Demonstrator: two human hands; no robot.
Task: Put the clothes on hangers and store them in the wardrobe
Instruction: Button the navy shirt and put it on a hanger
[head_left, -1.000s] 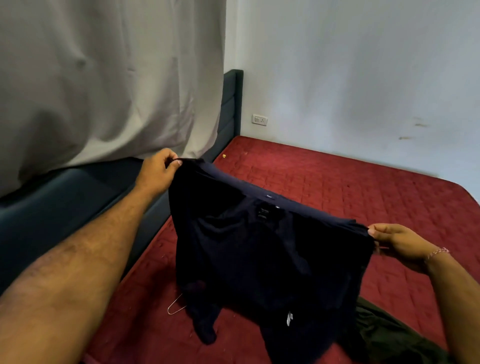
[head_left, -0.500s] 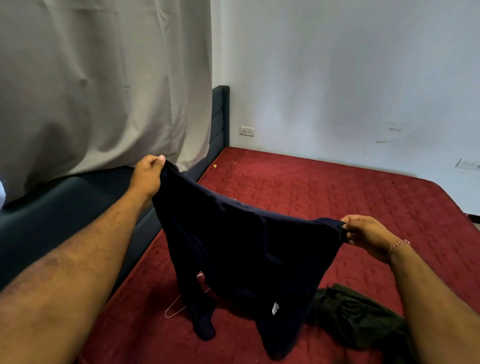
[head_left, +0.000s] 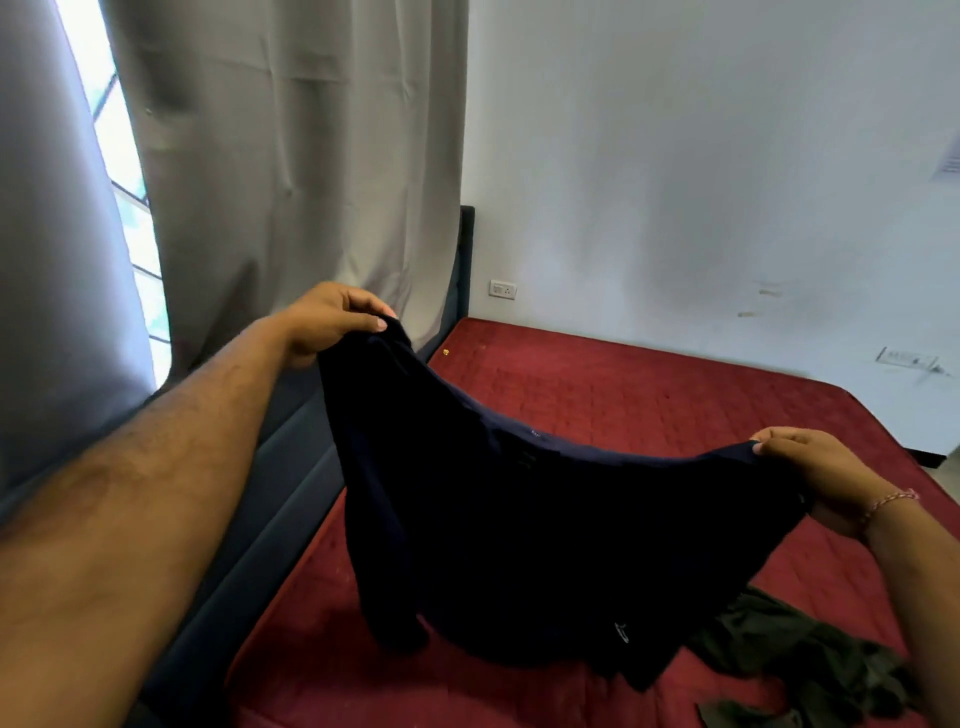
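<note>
Garment (head_left: 519, 519) lifted higher than second ago, hem now slack; left hand (head_left: 332, 322) and right hand (head_left: 821, 478) pinch its top corners above red mattress (head_left: 649, 395); hanger out of view; hanging not begun.

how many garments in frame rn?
2. A dark navy garment held up over the red mattress, gripped by the left hand and right hand. A dark green garment lies crumpled on the mattress, lower right. More may be hidden behind the navy one.
</note>
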